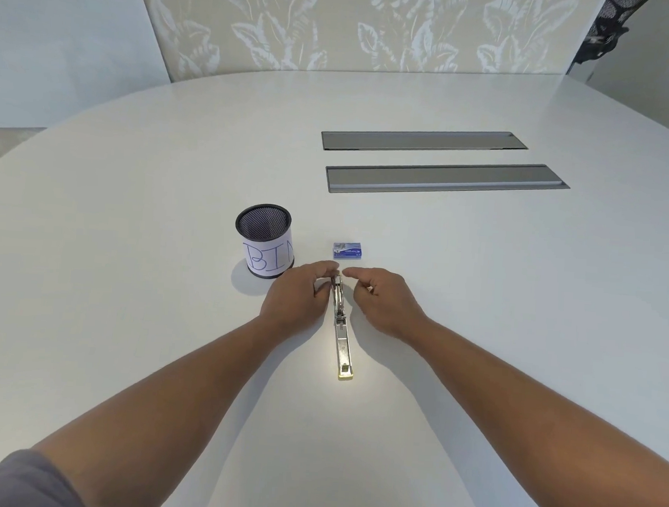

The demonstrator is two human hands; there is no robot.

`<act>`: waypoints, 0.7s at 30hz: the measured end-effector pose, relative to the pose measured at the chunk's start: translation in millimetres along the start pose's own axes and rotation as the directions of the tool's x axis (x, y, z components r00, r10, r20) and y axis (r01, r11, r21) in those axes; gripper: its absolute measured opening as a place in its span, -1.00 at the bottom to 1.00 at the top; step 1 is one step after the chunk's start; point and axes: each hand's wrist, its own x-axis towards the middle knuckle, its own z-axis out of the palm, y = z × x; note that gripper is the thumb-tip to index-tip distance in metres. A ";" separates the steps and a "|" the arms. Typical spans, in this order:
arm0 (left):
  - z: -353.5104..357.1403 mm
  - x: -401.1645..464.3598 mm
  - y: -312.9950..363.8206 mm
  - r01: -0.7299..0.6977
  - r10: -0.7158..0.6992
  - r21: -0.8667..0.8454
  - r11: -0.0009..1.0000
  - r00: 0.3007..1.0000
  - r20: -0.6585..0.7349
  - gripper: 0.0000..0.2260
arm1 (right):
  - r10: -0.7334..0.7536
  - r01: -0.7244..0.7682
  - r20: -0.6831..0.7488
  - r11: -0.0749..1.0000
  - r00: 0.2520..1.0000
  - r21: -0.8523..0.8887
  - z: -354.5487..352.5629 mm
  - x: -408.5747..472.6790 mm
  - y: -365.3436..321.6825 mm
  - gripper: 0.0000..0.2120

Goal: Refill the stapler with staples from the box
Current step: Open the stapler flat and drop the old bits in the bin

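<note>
A metal stapler (342, 332) lies flat on the white table (130, 241), swung fully apart into one long strip that points away from me. My left hand (299, 294) rests against the far half of the stapler, its fingers touching the left side. Just right of that far end, my right hand (381, 299) hovers with its fingers loosely curled and nothing in them. A small blue staple box (348, 251) sits closed on the table a little beyond both hands.
A black mesh cup (265, 239) with a paper label reading "BIN" stands left of the staple box, close to my left hand. Two long grey cable hatches (447, 178) are set into the table farther back. A patterned wall stands behind the table.
</note>
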 end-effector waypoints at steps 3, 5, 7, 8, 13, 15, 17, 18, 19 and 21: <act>0.7 0.7 -1.7 -0.011 0.011 0.007 1.000 1.000 -0.012 -0.66 | -0.078 0.095 0.085 0.972 0.993 -0.217 0.6 6.0 -2.6 -0.48; 0.6 0.7 -1.5 -0.014 0.015 0.013 1.000 1.000 -0.003 -0.65 | -0.120 0.159 0.132 0.929 0.984 -0.335 2.0 8.1 -2.9 -0.46; -0.1 1.2 -0.8 -0.007 0.007 0.027 1.000 1.000 0.009 -0.64 | -0.157 0.209 0.156 0.881 0.975 -0.424 1.1 9.9 -2.4 -0.47; -0.3 1.4 -0.8 -0.002 0.002 0.030 1.000 1.000 0.013 -0.64 | -0.178 0.239 0.172 0.847 0.969 -0.475 -0.1 10.8 -2.5 -0.48; -0.1 0.6 -1.0 0.004 -0.005 0.042 0.999 1.000 0.018 -0.65 | -0.255 0.368 0.265 0.628 0.930 -0.685 -6.3 14.6 -7.5 -0.57; -0.4 0.4 -0.3 -0.007 0.007 0.054 0.999 1.000 0.016 -0.65 | -0.280 0.398 0.285 0.567 0.916 -0.721 -7.4 15.2 -10.9 -0.67; -0.3 0.5 0.7 -0.015 0.014 0.070 0.997 1.000 0.013 -0.66 | -0.294 0.425 0.310 0.530 0.904 -0.734 -8.2 15.7 -14.3 -0.75; -0.2 0.6 0.9 -0.017 0.016 0.076 0.997 1.000 0.012 -0.66 | -0.298 0.436 0.322 0.521 0.899 -0.734 -8.2 16.0 -15.6 -0.77; 0.1 0.6 1.2 -0.017 0.017 0.079 0.997 1.000 0.010 -0.66 | -0.302 0.446 0.332 0.518 0.894 -0.730 -8.3 15.7 -16.2 -0.79; 0.3 0.7 1.2 -0.011 0.010 0.078 0.997 1.000 0.009 -0.66 | -0.311 0.462 0.344 0.524 0.886 -0.715 -8.2 14.4 -16.2 -0.80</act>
